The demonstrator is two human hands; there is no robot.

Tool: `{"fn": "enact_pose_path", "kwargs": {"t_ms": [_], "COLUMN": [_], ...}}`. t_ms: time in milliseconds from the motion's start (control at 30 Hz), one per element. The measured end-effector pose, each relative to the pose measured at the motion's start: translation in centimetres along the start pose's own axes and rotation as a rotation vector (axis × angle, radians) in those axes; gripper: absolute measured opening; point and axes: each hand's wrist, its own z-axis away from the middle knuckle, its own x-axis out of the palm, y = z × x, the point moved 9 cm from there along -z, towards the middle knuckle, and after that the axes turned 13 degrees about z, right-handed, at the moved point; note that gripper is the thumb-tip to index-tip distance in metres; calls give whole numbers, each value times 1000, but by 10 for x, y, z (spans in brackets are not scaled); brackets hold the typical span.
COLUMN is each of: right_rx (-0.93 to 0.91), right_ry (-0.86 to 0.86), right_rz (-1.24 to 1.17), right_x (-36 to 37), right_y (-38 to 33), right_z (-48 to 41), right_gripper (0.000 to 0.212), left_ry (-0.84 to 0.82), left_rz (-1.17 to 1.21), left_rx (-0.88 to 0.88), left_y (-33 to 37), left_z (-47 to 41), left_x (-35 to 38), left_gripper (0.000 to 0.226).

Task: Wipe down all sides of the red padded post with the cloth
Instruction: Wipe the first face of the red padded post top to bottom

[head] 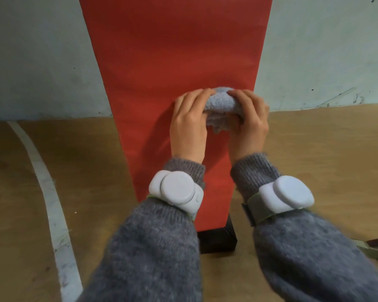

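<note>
Both hands, left (189, 120) and right (248, 122), are gripping a bunched grey cloth (219, 105) against the red post (175, 62), near its right edge, above its black base (216, 239).

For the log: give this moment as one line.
left hand: grips cloth | right hand: grips cloth | cloth: bunched at red post front

The tall red padded post (172, 51) stands upright on a black box-shaped base (216, 238), which rests on the tan wooden floor (314, 149). The pale plaster wall (31, 62) is behind it. A bunched grey-blue cloth (220, 103) lies against the post's near face, gripped between the left hand (189, 120) and the right hand (249, 120). A white painted line (42, 171) crosses the floor left of the post.
</note>
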Motion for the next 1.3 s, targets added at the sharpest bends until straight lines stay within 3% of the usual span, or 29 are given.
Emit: {"fn": "enact_pose_path", "kwargs": {"t_ms": [100,233,400,500,633,733,900,1133,1300], "right_rx": [19,-47,-107,-71,-29,-7,-26,-177,-208], "right_ry": [-15,-98,-129,-61,-10,5,-42,-455,-299], "right_rz": [44,163,310,383,177,98,168,558,560], "right_x": [6,12,9,1,-4,-5,5,34,22], "right_y": [20,40,38,31,9,4,31,66,48], "right_z": [43,94,88,60,6,2,59,147,126], "right_gripper": [22,25,30,29,31,34,31,49,22], "left_ry": [-96,-242,-309,-233,-51,-28,-171,-493,-472], "left_rz": [-46,-139,-158,-145,-108,-79,-149,-307,-348], "left_rx": [60,90,68,60,-2,-19,72,88,58], "left_y": [-10,-24,-21,-12,1,1,-13,-44,-40], "left_z": [33,82,82,57,12,8,55,144,131], "left_x": [15,29,31,23,7,6,20,42,37], "left_gripper": [38,36,41,40,40,41,37,40,38]}}
